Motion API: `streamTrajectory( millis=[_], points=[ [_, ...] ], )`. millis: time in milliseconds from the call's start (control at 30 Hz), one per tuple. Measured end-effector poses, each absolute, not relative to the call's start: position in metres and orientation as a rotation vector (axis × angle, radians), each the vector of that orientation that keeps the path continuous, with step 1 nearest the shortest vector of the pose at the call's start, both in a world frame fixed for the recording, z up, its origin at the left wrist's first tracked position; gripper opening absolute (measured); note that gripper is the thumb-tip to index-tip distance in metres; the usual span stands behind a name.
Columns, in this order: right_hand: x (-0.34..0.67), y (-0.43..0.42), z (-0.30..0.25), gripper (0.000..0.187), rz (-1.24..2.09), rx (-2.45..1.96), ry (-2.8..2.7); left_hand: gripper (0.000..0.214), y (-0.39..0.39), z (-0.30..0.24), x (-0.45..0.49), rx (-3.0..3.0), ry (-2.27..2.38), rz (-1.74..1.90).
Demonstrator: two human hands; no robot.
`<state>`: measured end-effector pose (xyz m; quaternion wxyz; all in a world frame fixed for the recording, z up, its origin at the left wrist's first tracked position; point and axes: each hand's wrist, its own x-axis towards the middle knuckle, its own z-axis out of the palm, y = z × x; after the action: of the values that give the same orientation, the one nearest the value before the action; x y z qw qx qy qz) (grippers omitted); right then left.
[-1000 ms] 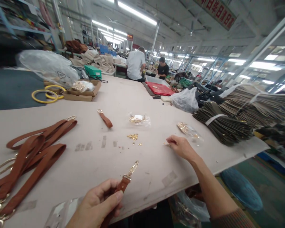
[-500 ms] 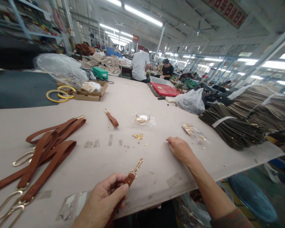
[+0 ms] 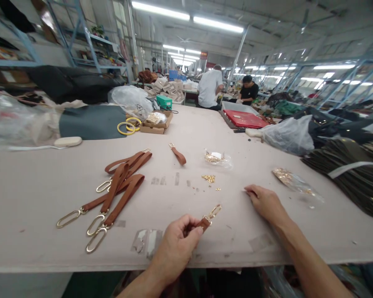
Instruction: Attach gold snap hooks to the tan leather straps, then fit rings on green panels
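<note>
While a brown strap (image 3: 205,224) is pinched in the grip of the left hand (image 3: 178,244) near the front edge of the bench (image 3: 251,161), its gold clasp (image 3: 215,211) points away from that edge. The right hand (image 3: 265,205) has a narrow grip, low over the bench; whether it holds anything, I cannot tell. Farther from the front edge lie loose gold fittings (image 3: 209,179), then a clear bag (image 3: 217,158). More straps (image 3: 127,194) lie toward the left.

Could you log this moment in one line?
left hand: holds brown strap near gold clasp | right hand: contents unclear | table: loose gold pieces, other straps
</note>
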<state>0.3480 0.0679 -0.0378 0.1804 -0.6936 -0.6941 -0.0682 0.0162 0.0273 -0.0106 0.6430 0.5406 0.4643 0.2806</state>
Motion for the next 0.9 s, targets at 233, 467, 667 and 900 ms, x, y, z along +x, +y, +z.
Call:
streamTrajectory(
  millis=[233,467,667,900],
  points=[
    [0.351,0.066,-0.027,0.028,-0.229,-1.988,-1.948,0.029,0.03,-0.01,0.009,1.234,1.065,0.635],
    [0.384,0.086,-0.065,0.031,-0.183,-1.828,-2.171,0.018,0.025,-0.007,0.014,1.244,1.139,0.733],
    [0.369,0.091,-0.054,0.029,-0.126,-1.85,-2.039,0.018,0.027,-0.005,0.015,1.233,1.151,0.804],
    [0.246,0.023,-0.032,0.019,0.415,-1.575,-1.477,0.021,0.028,-0.016,0.017,1.267,1.124,0.796]
  ],
)
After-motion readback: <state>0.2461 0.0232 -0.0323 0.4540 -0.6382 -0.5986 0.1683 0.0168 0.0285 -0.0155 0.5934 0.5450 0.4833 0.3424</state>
